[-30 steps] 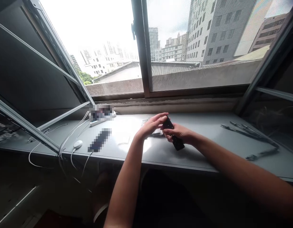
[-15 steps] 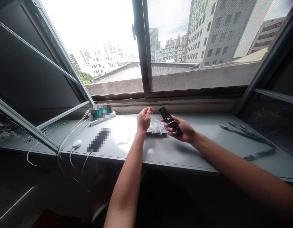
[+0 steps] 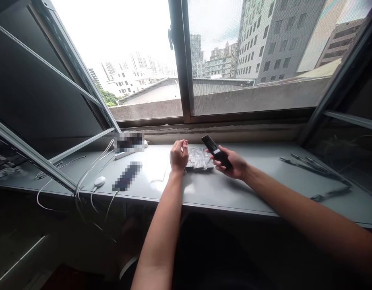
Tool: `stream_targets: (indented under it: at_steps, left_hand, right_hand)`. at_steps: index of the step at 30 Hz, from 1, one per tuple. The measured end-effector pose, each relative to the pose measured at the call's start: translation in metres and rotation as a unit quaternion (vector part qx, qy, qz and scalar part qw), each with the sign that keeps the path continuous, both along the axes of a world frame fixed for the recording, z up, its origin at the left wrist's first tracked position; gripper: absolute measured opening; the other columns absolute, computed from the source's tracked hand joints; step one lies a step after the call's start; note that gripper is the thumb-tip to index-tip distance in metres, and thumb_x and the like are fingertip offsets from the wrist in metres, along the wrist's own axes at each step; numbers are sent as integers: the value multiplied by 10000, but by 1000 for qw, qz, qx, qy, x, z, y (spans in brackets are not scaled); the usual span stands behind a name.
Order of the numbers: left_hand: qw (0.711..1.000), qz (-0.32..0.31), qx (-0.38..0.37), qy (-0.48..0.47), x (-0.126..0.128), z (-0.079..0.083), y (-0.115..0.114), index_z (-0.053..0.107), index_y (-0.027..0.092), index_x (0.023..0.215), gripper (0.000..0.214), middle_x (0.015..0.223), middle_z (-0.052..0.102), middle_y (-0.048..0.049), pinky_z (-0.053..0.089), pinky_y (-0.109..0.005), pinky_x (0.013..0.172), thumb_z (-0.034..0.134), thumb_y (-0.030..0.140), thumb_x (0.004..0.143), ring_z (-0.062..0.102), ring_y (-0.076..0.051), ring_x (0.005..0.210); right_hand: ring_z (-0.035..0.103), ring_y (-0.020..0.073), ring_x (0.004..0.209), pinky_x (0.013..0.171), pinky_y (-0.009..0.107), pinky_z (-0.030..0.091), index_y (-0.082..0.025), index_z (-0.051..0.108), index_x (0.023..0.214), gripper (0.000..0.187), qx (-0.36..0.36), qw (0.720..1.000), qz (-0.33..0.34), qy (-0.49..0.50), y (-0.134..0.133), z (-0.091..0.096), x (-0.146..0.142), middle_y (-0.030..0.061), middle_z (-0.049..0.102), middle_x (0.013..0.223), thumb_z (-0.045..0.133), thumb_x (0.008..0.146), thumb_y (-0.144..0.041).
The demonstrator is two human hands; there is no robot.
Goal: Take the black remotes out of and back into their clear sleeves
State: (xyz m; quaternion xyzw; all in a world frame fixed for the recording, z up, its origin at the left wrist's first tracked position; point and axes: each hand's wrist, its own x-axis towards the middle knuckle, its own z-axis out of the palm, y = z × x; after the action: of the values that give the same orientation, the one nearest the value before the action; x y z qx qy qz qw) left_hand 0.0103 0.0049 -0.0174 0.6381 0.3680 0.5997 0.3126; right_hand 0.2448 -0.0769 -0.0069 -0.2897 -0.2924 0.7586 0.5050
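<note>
My right hand [image 3: 231,163] holds a black remote control [image 3: 215,150] above the grey window ledge [image 3: 249,181], its top end pointing up and to the left. My left hand [image 3: 178,155] hovers just to the left of it with fingers curled inward; I cannot make out anything in them. Between the two hands, on the ledge, lies a small clear plastic packet [image 3: 199,158].
A white power strip [image 3: 128,151] with several white cables [image 3: 89,173] sits at the left, beside a small white puck [image 3: 99,181] and a dark flat device [image 3: 127,176]. A thin paper sheet [image 3: 157,174] lies near my left wrist. Dark cable-like items [image 3: 319,171] lie at the right.
The hands, joined on the remote a second ago, have parted. My right hand has lifted and turned the remote; my left hand has lowered and curled its fingers.
</note>
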Motion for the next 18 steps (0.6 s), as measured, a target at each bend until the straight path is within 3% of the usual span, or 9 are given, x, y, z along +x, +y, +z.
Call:
stream_targets:
  at_steps: [4,9,12,15,18]
  left_hand:
    - [998,39,39,2,-2,-3,2,768,258,1028,181,1186,736,-106,506,-351,1068,592,293,1058,647,-281,1247]
    - [972,124,163,116,-5,-7,9,731,225,1032,279,1070,755,-85,550,-349,877,464,262,1106,695,-232,990]
    - [959,142,196,148,-5,-10,12,717,222,1034,292,1059,761,-79,554,-336,822,440,251,1119,701,-213,944]
    - [956,143,206,154,-5,-12,13,712,223,1025,293,1044,761,-76,556,-333,807,437,247,1124,708,-209,932]
    - [954,144,210,158,-5,-12,12,711,222,1028,293,1037,760,-74,554,-330,807,436,245,1126,710,-206,925]
  right_hand:
    - [593,144,602,429,209,529,-165,721,1198,365,-5,1000,-5,10,-3,1,-1,49,663,840,507,1145,-456]
    - [753,195,806,569,234,653,-161,703,1235,236,-38,996,-74,-24,-3,3,-3,129,784,1052,606,1114,-339]
    - [708,179,703,427,209,567,-170,677,1260,305,-42,997,-57,11,-2,3,-2,156,791,1065,495,1152,-390]
    - [593,138,567,354,181,477,-161,663,1274,354,-29,998,-16,55,-4,4,-1,112,734,894,392,1173,-367]
    - [541,126,519,346,183,472,-138,661,1284,365,-33,997,4,73,-5,4,-2,63,648,786,386,1169,-349]
